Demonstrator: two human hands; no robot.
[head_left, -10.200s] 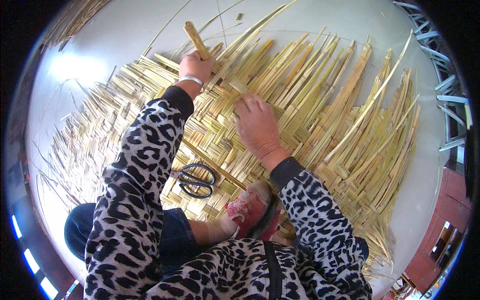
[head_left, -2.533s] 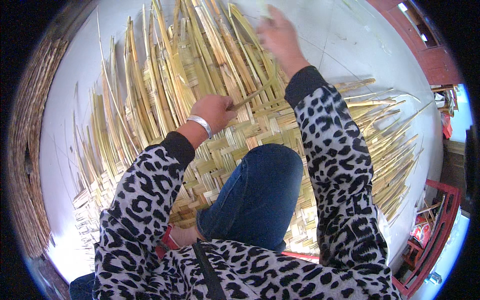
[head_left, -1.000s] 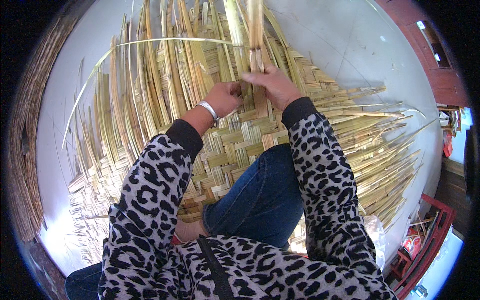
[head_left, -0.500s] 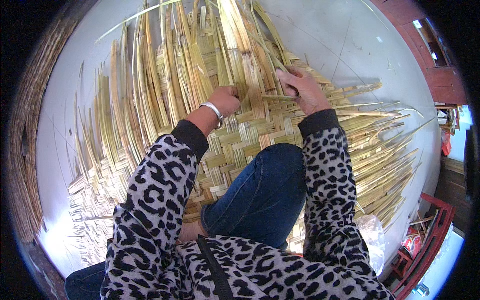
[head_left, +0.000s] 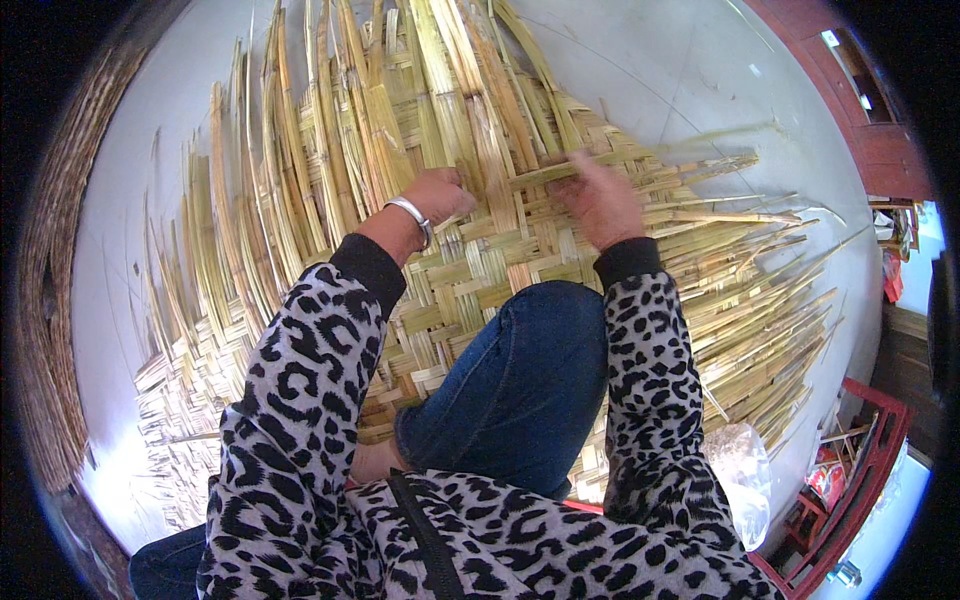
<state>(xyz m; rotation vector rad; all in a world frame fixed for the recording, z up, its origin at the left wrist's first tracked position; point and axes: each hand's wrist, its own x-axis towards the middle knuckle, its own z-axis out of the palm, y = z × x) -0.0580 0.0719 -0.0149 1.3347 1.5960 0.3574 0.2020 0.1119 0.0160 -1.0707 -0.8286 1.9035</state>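
Note:
A large piece of woven reed matting (head_left: pixel 480 262) spreads over the floor in front of me, with flat pale-yellow strips crossing over and under. My left hand (head_left: pixel 437 195), wearing a silver bracelet, is closed low over the weave beside the upright strips (head_left: pixel 488 140); what its fingers pinch, if anything, is hidden. My right hand (head_left: pixel 600 205) is smeared by motion at the mat's right part. Its fingers are at a greenish strip (head_left: pixel 650 156) that slants across the weave and out past the right edge. I cannot make out whether they grip it.
Loose strip ends (head_left: pixel 760 330) fan out on the right, and long ones stand off the far left side (head_left: pixel 235 215). My bent knee (head_left: pixel 525 365) rests over the mat. A clear plastic bag (head_left: pixel 740 470), a red wooden chair (head_left: pixel 860 490) and red furniture (head_left: pixel 850 110) are at the right.
The greenish strip by my right hand now lies out toward the right, where it pointed away from me before. My left hand has shifted slightly left. A thin strip at the top left has gone.

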